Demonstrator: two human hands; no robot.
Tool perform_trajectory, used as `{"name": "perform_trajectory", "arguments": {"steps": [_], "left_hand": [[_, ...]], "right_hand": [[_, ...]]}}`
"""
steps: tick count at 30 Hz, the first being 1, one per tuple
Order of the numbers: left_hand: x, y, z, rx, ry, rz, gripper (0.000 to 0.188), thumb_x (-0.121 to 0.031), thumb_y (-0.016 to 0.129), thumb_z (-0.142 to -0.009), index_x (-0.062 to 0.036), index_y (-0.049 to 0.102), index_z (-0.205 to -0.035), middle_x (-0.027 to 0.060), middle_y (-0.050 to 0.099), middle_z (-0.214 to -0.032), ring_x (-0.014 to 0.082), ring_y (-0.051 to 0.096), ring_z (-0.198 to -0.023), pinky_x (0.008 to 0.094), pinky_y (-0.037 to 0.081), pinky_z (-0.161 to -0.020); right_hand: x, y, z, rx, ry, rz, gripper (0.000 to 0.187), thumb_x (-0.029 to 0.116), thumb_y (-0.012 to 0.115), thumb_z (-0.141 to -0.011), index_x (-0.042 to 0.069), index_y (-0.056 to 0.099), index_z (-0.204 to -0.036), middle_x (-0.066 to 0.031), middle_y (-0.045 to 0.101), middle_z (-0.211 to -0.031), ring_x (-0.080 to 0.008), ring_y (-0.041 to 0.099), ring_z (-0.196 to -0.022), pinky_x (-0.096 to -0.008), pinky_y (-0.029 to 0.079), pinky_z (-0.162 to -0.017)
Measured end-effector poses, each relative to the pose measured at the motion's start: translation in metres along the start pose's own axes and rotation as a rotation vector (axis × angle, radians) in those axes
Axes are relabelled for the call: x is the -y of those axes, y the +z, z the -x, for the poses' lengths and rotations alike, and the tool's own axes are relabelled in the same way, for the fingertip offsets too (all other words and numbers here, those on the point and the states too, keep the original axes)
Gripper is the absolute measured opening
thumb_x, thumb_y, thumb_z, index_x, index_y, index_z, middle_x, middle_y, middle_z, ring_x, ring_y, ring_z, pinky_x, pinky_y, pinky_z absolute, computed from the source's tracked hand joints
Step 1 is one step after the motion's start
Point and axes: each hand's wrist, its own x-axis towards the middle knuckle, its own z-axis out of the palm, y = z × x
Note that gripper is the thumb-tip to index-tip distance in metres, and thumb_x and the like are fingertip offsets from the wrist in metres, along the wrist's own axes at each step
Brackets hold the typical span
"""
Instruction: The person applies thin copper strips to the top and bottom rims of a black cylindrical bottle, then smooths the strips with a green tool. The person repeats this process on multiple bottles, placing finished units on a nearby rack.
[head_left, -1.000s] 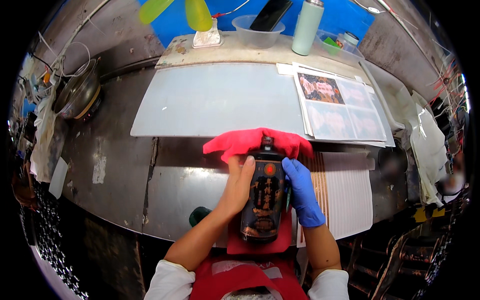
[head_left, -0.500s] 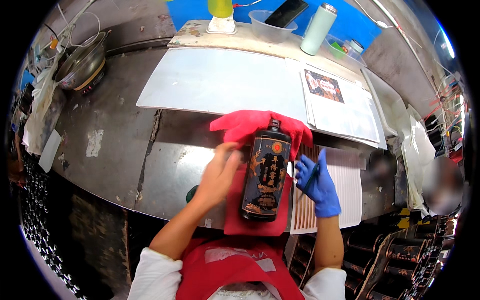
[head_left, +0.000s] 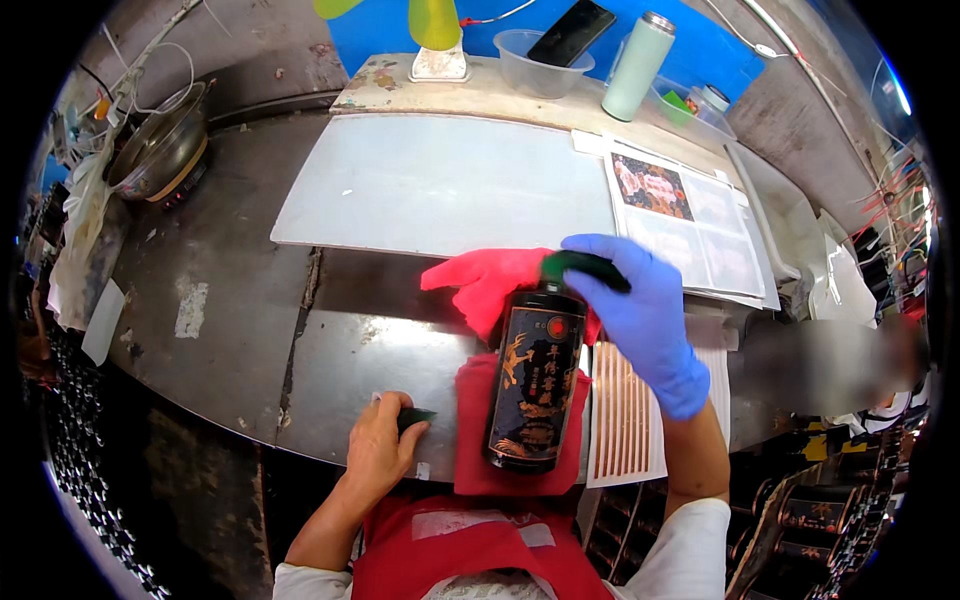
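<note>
A black bottle (head_left: 535,390) with gold and orange decoration lies on its back on a red folded cloth (head_left: 473,440), its neck pointing away from me. My right hand (head_left: 645,325), in a blue glove, holds a dark green flat piece (head_left: 590,268) at the bottle's neck, which it partly hides. My bare left hand (head_left: 378,442) is closed on another dark green flat piece (head_left: 415,418) near the table's front edge, left of the bottle. A brighter red cloth (head_left: 485,285) is bunched behind the bottle's shoulder.
A white sheet with brown-gold strips (head_left: 622,420) lies right of the bottle. Behind are a pale board (head_left: 450,180) and printed papers (head_left: 700,230). A shelf holds a plastic bowl (head_left: 545,75), a phone and a green flask (head_left: 640,70). A metal pan (head_left: 160,150) stands far left.
My right hand has moved up and left to the bottle's neck with its green piece. My left hand has drawn back toward the table's front edge and taken hold of a green piece there.
</note>
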Motion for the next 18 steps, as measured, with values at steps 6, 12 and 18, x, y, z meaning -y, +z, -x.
{"name": "perform_trajectory", "arguments": {"steps": [6,12,18], "left_hand": [[0.005,-0.014,0.003,-0.15,-0.114,0.548,0.024,-0.01,0.066,-0.081,-0.0014,0.057,-0.102,0.0091,0.062,-0.09,0.0146,0.058,-0.083,0.0261,0.045,-0.074],[-0.057,-0.012,-0.015,-0.296,0.027,0.743,0.018,-0.003,0.062,-0.082,-0.0016,0.057,-0.1,0.0025,0.056,-0.093,0.0075,0.051,-0.085,0.0216,0.041,-0.077],[-0.125,0.012,-0.074,-0.279,0.257,0.565,0.021,-0.006,0.061,-0.084,-0.0022,0.051,-0.102,0.0046,0.054,-0.091,0.0104,0.051,-0.084,0.0241,0.043,-0.075]], "right_hand": [[0.017,0.022,0.085,0.1,-0.453,0.283,0.027,0.006,0.064,-0.068,0.02,0.067,-0.091,0.002,0.065,-0.09,-0.0157,0.062,-0.081,-0.0305,0.046,-0.067],[0.052,0.027,0.159,-0.032,-0.051,0.026,0.018,0.005,0.074,-0.071,0.009,0.063,-0.085,-0.0053,0.065,-0.082,-0.0186,0.063,-0.068,-0.0276,0.049,-0.059],[0.023,0.038,0.09,-0.361,0.212,-0.204,0.03,0.003,0.056,-0.086,0.002,0.045,-0.114,-0.007,0.052,-0.102,-0.0122,0.051,-0.091,-0.0242,0.043,-0.08]]}}
